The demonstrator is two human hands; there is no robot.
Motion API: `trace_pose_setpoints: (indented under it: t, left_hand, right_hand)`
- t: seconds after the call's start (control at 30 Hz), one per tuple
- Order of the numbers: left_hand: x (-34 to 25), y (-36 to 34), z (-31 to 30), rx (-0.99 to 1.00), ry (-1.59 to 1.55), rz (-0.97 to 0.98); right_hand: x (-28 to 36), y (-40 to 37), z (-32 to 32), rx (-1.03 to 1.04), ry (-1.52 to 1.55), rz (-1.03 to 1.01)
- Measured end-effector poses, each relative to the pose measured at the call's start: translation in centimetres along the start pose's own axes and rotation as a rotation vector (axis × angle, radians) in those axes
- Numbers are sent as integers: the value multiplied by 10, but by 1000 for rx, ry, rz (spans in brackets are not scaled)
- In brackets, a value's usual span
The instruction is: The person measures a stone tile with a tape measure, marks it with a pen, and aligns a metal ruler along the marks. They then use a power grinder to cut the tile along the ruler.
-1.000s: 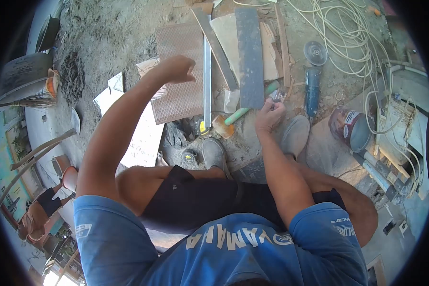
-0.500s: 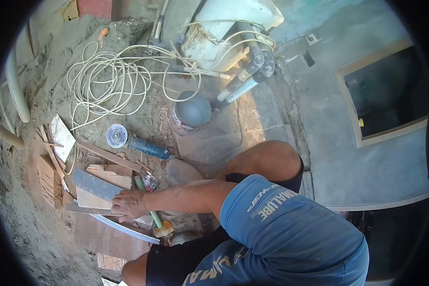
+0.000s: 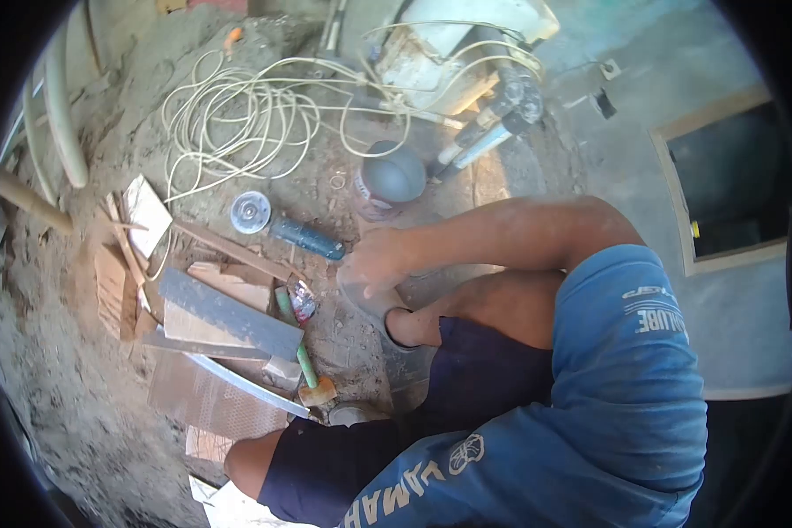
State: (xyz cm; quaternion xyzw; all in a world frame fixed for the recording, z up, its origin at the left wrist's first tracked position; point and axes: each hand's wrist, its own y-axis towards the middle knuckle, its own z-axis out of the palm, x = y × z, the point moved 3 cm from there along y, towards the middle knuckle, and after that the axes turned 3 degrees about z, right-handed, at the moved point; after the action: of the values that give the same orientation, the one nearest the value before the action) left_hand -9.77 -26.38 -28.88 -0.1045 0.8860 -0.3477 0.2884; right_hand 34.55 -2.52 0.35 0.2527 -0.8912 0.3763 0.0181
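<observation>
The right hand (image 3: 378,259), fingers apparently loosely spread, is at the tail of the blue angle grinder (image 3: 306,238), whose long body runs leftward from the hand to its disc (image 3: 250,213).

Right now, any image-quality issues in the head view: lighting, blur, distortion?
Head view: black fisheye vignette at the edges; metal strip looks bowed, probably lens distortion. Milky haze washes out the wall, low contrast. Right hand is soft, finger outlines unclear. Brighter light patch on the ground beside the pipes. Lettering on the bucket isn't readable.
</observation>
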Motion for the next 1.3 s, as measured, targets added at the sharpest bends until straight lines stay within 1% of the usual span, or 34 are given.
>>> trace_pose_setpoints:
  t: [0.03,0.07,0.1,0.13,0.17,0.2,0.23,0.27,0.3,0.33,0.4,0.43,0.5,0.53,0.57,0.6,0.67,0.73,0.77,0.8,0.83,0.87,0.9,0.93,0.97,1.03,1.07,1.1,1.13,1.17,1.2,1.23,1.27,1.3]
  left_hand:
    - [14,-23,12,5,-27,-30]
    - [25,-48,26,20,-43,-68]
    - [34,-75,43,34,-52,-116]
    - [39,-96,65,49,-75,-168]
    - [44,-117,88,60,-101,-223]
    - [49,-136,113,77,-129,-272]
    - [53,-154,133,84,-159,-317]
    - [55,-169,152,69,-188,-354]
    - [54,-183,162,40,-212,-397]
    - [52,-197,173,24,-270,-473]
    - [24,-203,129,-219,140,-374]
    - [15,-208,120,-226,111,-398]
    - [15,-226,103,-595,-155,-813]
    - [18,-227,110,-598,-174,-819]
    - [27,-232,116,-654,-201,-867]
    - [35,-237,119,-712,-227,-913]
    - [37,-245,122,-720,-192,-884]
    - [33,-236,118,-538,-274,-550]
    - [26,-228,115,-545,-291,-550]
    - [15,-210,105,-622,-318,-442]
    - [6,-192,95,-696,-341,-330]
    - [-1,-174,87,-702,-350,-318]
    - [-8,-156,81,-643,-363,-366]
    - [-11,-141,77,-582,-373,-408]
    - [-11,-129,78,-419,-385,-458]
    - [-11,-120,64,-326,-333,-482]
    - [2,-107,88,-386,-367,-489]
    - [15,-94,118,-432,-382,-546]
    - [26,-82,126,-551,21,-174]
    - [54,-83,145,-441,-200,-363]
    - [44,-88,117,-367,-259,-400]
    - [47,-88,102,-310,-274,-376]
    - [52,-87,86,-256,-287,-345]
    - [54,-84,71,-189,-309,-295]
  right_hand:
    - [-3,-6,2,14,19,28]
    - [1,-12,-6,-42,78,63]
    - [-11,0,8,-122,173,9]
    - [-4,3,-5,-89,145,64]
    - [-6,10,-1,-96,201,118]
    - [-9,17,3,-139,182,27]
    - [-13,22,9,-195,236,-44]
    - [-17,25,16,-126,326,47]
    - [-4,26,9,-44,310,94]
    - [-2,27,13,-20,254,44]
    - [-16,22,17,14,166,-12]
    - [-25,21,20,35,112,-33]
    - [-22,26,14,55,47,-54]
    - [-20,29,6,98,55,62]
    - [-18,31,0,133,65,179]
    - [-23,35,-3,123,52,172]
    - [-47,44,-5,33,190,129]
    - [-60,48,-2,2,229,103]
    - [-67,49,-6,-21,276,91]
    - [-53,49,-14,-30,262,88]
    - [-32,46,-18,35,250,160]
    - [-22,42,-20,98,242,237]
    - [-29,40,-18,61,251,154]
    - [-39,41,-18,45,247,171]
    - [-48,40,-19,17,223,152]
    - [-49,24,-23,-54,232,122]
    - [-40,19,-31,-126,261,119]
    - [-32,12,-42,-147,182,171]
    - [-15,4,-55,-189,235,189]
    - [-22,-5,-63,-223,49,222]
    - [-22,-17,-68,-270,190,274]
    - [-19,-29,-77,-319,113,281]
    - [-6,-42,-89,-316,107,308]
    - [5,-57,-97,-380,125,305]
